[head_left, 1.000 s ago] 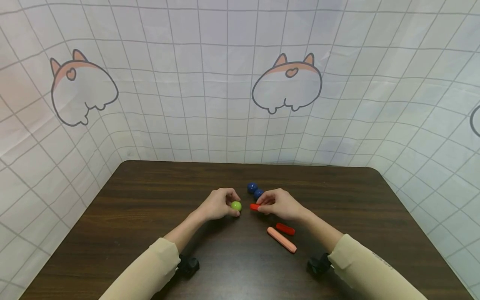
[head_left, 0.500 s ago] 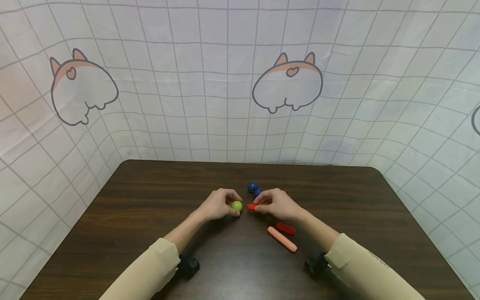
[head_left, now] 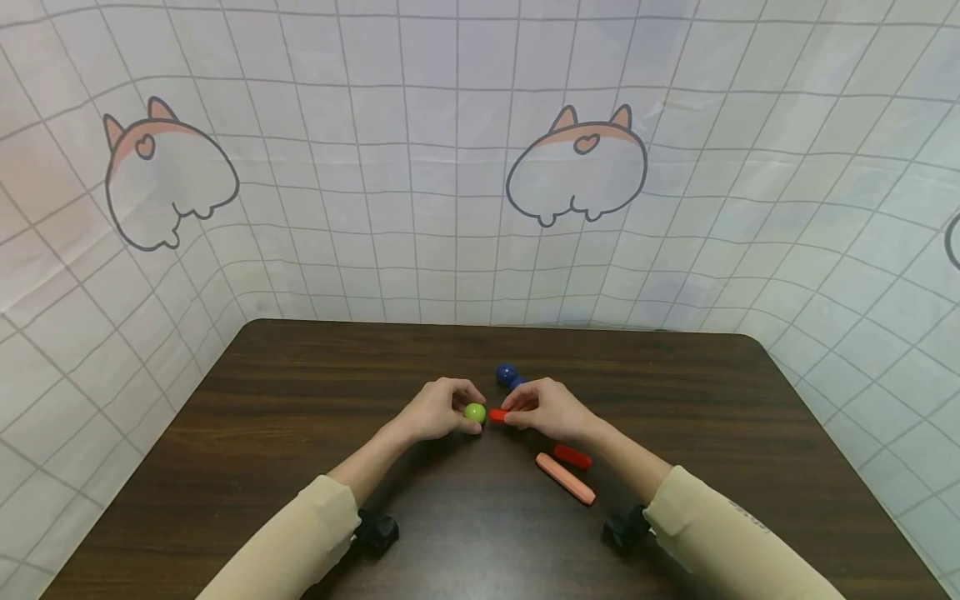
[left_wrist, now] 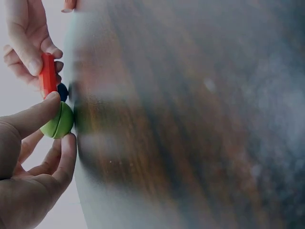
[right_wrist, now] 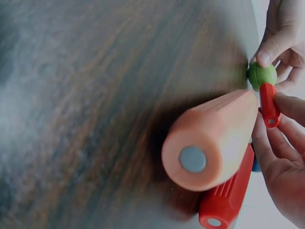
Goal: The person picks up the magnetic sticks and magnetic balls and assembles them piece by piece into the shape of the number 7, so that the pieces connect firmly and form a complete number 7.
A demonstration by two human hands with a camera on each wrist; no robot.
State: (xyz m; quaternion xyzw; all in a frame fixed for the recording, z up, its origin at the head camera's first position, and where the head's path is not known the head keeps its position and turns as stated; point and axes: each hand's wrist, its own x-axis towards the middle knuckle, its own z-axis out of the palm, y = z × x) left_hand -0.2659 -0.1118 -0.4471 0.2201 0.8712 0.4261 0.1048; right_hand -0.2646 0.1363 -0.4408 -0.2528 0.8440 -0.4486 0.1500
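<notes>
Diffuse, fairly bright light fills the head view, with a pale sheen on the near middle of the tabletop point(head_left: 468, 533), a soft shadow beside the left forearm point(head_left: 369, 467), and grid lines bowing across the white cloth point(head_left: 420, 167). Both wrist views are dimmer, hazy and bluish, the tabletop smeared with milky reflections and blurred in detail, while the background beyond its edge washes out to pale grey. Dark, soft-edged shadows lie beside the green ball point(left_wrist: 58, 123) at left wrist and the peach stick point(right_wrist: 217, 136) at right wrist.
</notes>
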